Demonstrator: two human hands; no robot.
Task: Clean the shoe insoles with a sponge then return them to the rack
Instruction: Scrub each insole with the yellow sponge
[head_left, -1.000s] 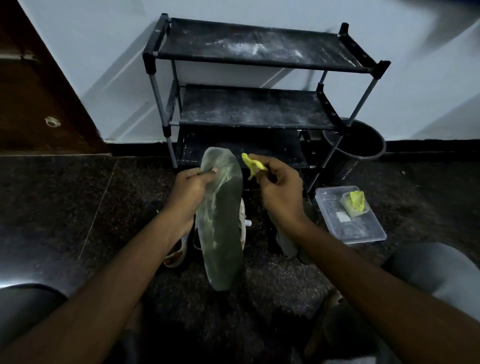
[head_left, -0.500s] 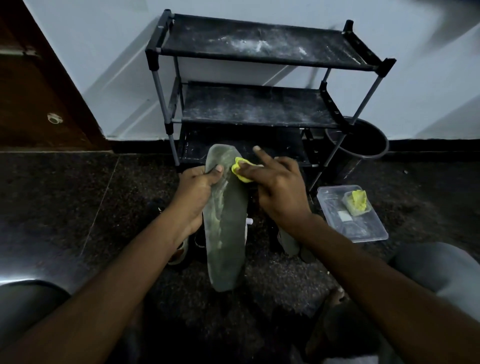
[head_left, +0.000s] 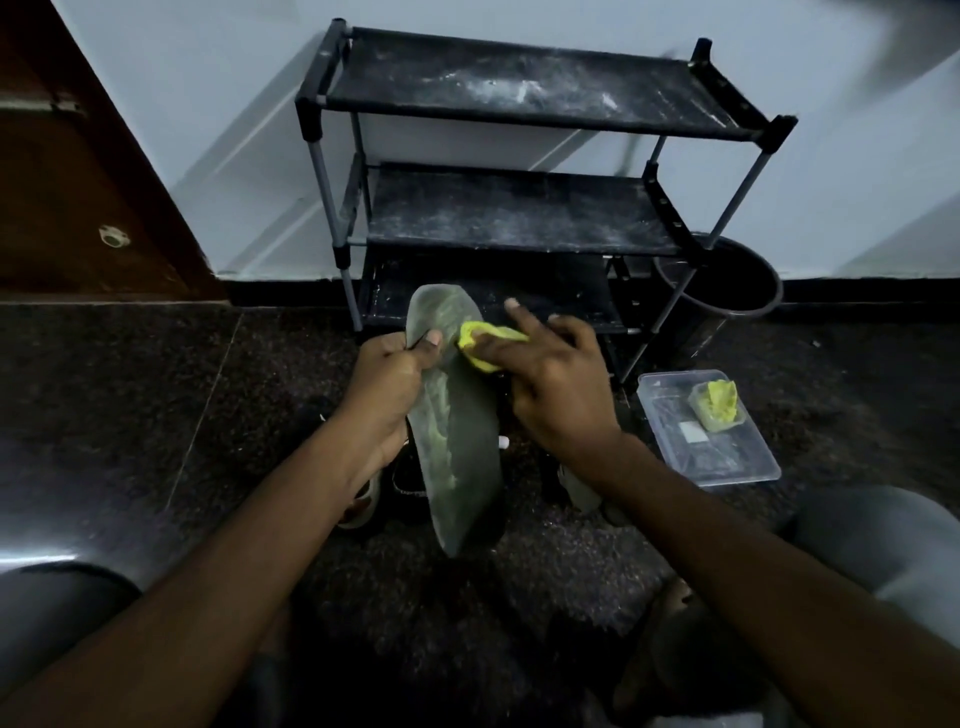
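A grey-green shoe insole (head_left: 457, 441) is held upright in front of the black three-shelf rack (head_left: 519, 208). My left hand (head_left: 389, 384) grips its left edge near the toe, thumb on the face. My right hand (head_left: 550, 384) presses a yellow sponge (head_left: 480, 345) against the upper part of the insole, index finger raised. Pale streaks run along the insole's left side. All three rack shelves are dusty and bare.
A clear plastic tray (head_left: 727, 457) on the floor at right holds a second yellow sponge (head_left: 717, 402). A black bin (head_left: 727, 296) stands beside the rack. Shoes (head_left: 363, 504) lie on the dark floor behind the insole. A brown door (head_left: 78, 182) is at left.
My right hand brought the sponge from the air down onto the insole's upper part and now presses it there. My left hand keeps its grip.
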